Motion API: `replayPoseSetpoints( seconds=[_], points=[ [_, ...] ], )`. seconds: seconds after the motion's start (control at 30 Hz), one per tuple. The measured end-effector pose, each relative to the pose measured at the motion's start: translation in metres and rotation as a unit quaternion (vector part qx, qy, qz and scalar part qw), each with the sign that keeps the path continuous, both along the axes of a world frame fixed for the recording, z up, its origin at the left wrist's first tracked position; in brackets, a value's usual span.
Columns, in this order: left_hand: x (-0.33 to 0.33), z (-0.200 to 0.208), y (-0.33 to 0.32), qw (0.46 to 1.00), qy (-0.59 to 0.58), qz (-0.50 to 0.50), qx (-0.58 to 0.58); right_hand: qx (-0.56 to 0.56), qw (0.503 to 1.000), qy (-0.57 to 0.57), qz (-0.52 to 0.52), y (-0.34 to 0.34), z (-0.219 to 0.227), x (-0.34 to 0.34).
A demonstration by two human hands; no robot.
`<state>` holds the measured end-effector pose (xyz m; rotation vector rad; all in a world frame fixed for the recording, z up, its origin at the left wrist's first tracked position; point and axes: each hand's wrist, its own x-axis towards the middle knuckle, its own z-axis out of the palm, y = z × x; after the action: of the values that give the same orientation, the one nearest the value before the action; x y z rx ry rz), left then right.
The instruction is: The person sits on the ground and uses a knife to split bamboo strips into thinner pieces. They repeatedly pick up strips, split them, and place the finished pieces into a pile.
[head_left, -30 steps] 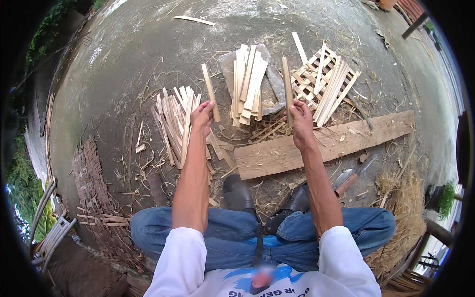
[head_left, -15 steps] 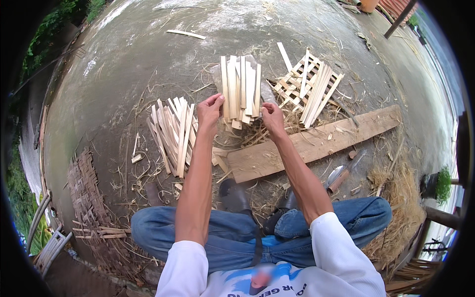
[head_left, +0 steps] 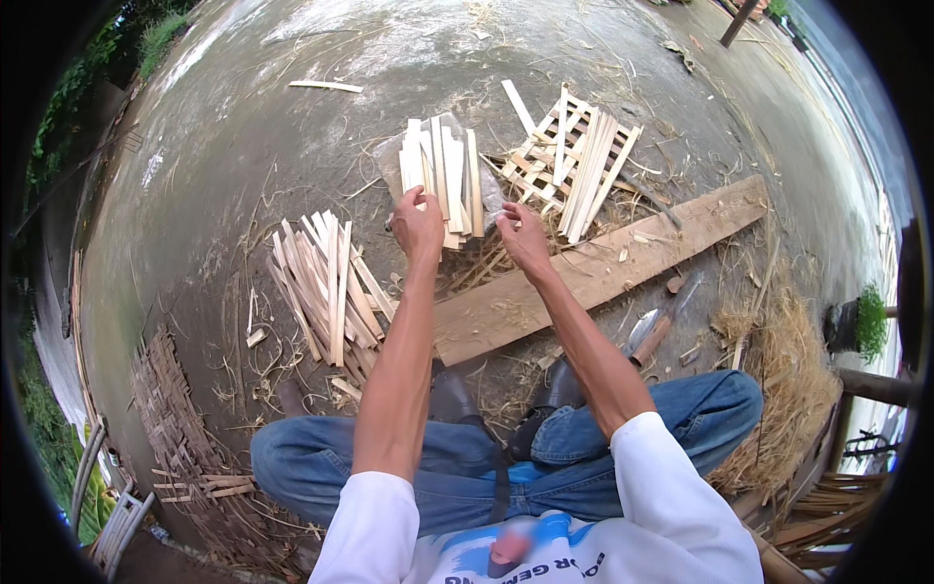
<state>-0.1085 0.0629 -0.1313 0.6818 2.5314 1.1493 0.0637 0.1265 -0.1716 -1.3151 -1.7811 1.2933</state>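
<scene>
Left hand (head_left: 418, 230), right hand (head_left: 526, 241), apart, fingers (head_left: 513, 209) bent, 2 arms (head_left: 394, 380) outstretched

1. Grey, stained ground (head_left: 219, 185) is carrying everything; curled shavings (head_left: 263, 389) are littering it.
2. Pale stone slab (head_left: 387, 161) is lying mid-ground, bearing a bundle of strips (head_left: 440, 165).
3. Loose strip pile (head_left: 336, 282) is spreading left of it.
4. Woven lattice (head_left: 533, 158) is lying to the right.
5. Long plank (head_left: 603, 274) is slanting nearer; wood-handled knife (head_left: 654, 337) is resting beside it.
6. Straw heap (head_left: 783, 404) is sitting at right, frayed mat (head_left: 185, 419) at left.
</scene>
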Motion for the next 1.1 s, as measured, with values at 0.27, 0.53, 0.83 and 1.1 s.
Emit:
replayPoseSetpoints(
  seconds=[0.27, 0.53, 0.83, 1.1],
  points=[
    [-0.015, -0.021, -0.013, 0.996, -0.014, 0.012, -0.088, 0.053, 0.996, -0.045, 0.063, 0.008, -0.005, -0.045],
    [-0.026, -0.05, -0.001, 0.983, -0.177, 0.043, -0.015, 0.006, 0.988, -0.152, 0.013, -0.013, 0.021, -0.089],
    [-0.048, -0.057, 0.005, 0.946, -0.313, 0.063, 0.055, -0.014, 0.989, -0.15, -0.013, -0.013, 0.028, -0.113],
    [-0.029, -0.009, 0.008, 0.828, -0.5, 0.129, 0.219, -0.038, 0.981, -0.19, -0.005, -0.016, 0.027, -0.129]
  ],
)
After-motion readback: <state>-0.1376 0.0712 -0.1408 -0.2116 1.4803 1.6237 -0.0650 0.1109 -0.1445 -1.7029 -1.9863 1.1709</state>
